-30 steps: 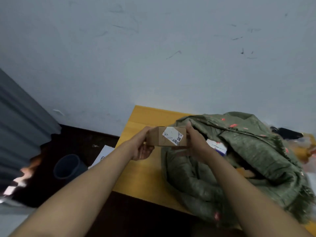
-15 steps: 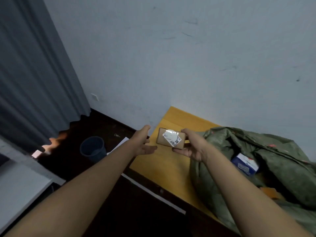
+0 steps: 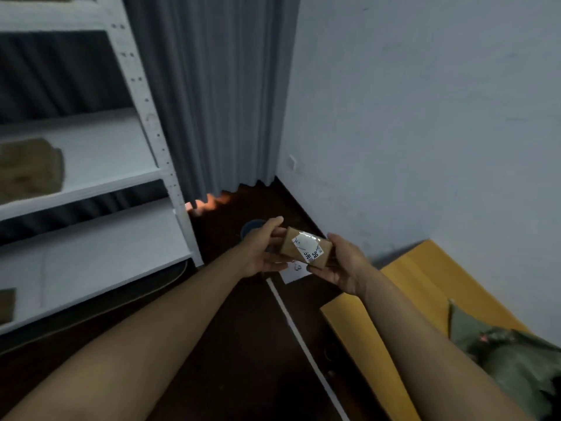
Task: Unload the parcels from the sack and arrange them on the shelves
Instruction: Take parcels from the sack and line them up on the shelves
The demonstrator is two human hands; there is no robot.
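Note:
A small brown cardboard parcel [image 3: 306, 247] with a white label is held in mid-air over the dark floor. My left hand [image 3: 263, 250] holds its left end, thumb on top. My right hand [image 3: 343, 262] grips its right end from below and behind. The green sack [image 3: 510, 363] lies on the yellow table [image 3: 403, 296] at the lower right, mostly cut off by the frame edge. White metal shelves [image 3: 91, 189] stand at the left, with brown parcels [image 3: 30, 168] on the middle level and another [image 3: 6, 305] at the far left of the lower level.
A grey curtain [image 3: 212, 95] hangs behind the shelf post. A pale wall [image 3: 425, 117] fills the right. A dark blue bin [image 3: 252, 227] sits on the floor behind my hands, with a white paper [image 3: 296, 271] and a white floor strip [image 3: 303, 335] nearby.
My view has swung left from the sack and table toward the shelves. The parcel has travelled with both hands away from the table, and my left hand has closed back onto it.

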